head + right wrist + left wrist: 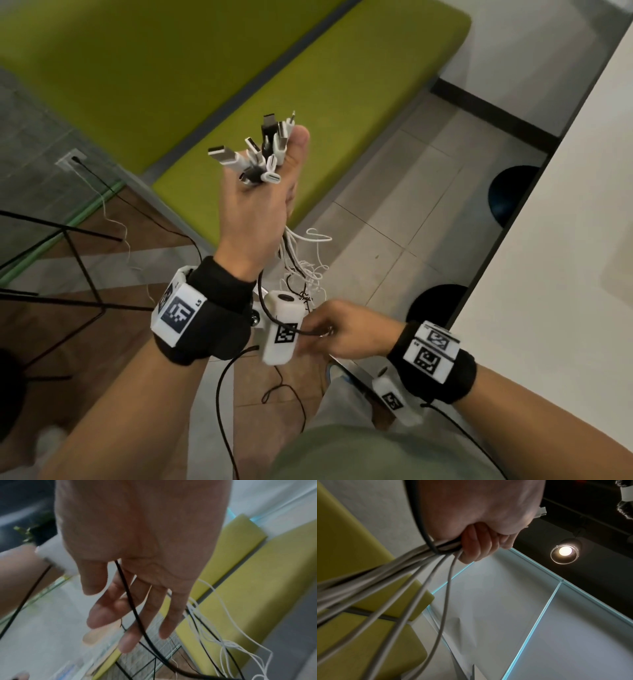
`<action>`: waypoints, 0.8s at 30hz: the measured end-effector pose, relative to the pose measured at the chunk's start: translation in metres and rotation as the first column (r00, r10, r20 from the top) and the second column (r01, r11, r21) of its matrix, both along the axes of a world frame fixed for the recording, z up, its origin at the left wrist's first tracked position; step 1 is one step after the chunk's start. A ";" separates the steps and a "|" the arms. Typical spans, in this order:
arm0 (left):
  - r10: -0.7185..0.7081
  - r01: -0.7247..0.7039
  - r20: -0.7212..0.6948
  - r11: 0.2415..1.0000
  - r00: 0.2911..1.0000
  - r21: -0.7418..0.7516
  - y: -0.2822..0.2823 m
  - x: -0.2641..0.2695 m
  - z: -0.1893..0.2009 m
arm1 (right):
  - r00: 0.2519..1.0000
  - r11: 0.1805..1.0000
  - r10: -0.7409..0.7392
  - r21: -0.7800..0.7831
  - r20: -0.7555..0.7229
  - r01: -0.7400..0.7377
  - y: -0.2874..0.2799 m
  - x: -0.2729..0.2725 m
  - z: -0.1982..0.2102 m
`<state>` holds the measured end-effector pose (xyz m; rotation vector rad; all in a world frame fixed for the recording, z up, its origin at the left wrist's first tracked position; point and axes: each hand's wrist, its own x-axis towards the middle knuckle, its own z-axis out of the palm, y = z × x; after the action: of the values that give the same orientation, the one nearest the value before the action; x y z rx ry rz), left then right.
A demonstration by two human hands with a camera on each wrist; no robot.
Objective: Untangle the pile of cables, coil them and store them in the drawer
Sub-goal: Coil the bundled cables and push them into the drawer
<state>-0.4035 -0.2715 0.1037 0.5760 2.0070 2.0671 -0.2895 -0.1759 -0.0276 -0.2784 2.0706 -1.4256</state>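
My left hand is raised at chest height and grips a bundle of cables. Several white and black USB plugs stick out above its thumb. In the left wrist view its curled fingers close round grey cords that fan out downward. The loose ends hang in a white and black tangle under that hand. My right hand sits lower, at the bottom of the tangle. Its fingers lie loosely spread, and a thin black cable runs across them. No drawer is in view.
A green cushioned bench fills the far left. A white tabletop runs along the right, with two dark balls under it. A black wire frame stands left, over a wood and tile floor.
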 end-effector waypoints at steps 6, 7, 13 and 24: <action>0.005 -0.004 0.018 0.999 1.000 -0.032 -0.004 0.004 -0.006 | 0.798 0.798 -0.602 -0.020 0.043 0.603 0.044 -0.018 -0.010; 0.001 -0.001 0.015 1.000 1.000 -0.031 -0.002 0.005 -0.006 | 0.799 0.796 -0.602 0.104 0.021 0.597 0.049 -0.023 -0.018; 0.005 -0.005 0.015 1.000 1.000 -0.031 -0.001 0.003 -0.008 | 0.968 0.694 -0.217 0.718 0.124 0.063 0.066 -0.028 -0.020; 0.015 -0.023 -0.089 0.996 0.996 -0.092 0.027 0.022 -0.014 | 0.848 0.906 -0.326 0.119 -0.417 0.407 0.013 -0.052 0.056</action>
<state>-0.3812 -0.2444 0.0893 0.6444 2.1526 1.9789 -0.3418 -0.1632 0.0288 -0.0807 2.6965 -1.4419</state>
